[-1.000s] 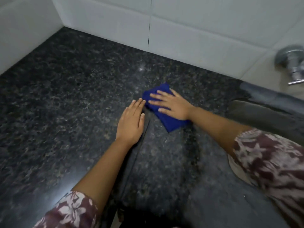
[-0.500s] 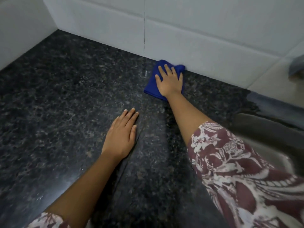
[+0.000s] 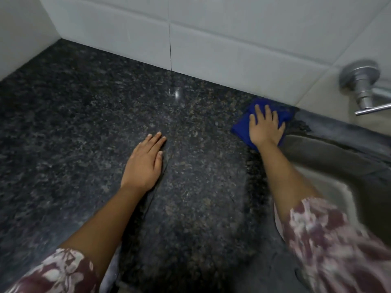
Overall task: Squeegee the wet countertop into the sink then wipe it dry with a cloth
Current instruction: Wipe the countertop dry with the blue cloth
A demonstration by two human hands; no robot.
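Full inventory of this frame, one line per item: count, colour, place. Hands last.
Folded blue cloth: 1, blue, flat on the counter at the back right, by the wall and the sink edge, under the right hand.
Speckled dark granite countertop: 1, black with brown flecks, fills most of the view.
Grey sink basin: 1, dull grey, right side.
Chrome wall tap: 1, silver, upper right above the sink.
White wall tiles: several, white, back and left.
Floral sleeves: 2, maroon and white, bottom corners.
Left hand: 1, flat on the counter, centre, empty.
Right hand: 1, pressed flat on the cloth.
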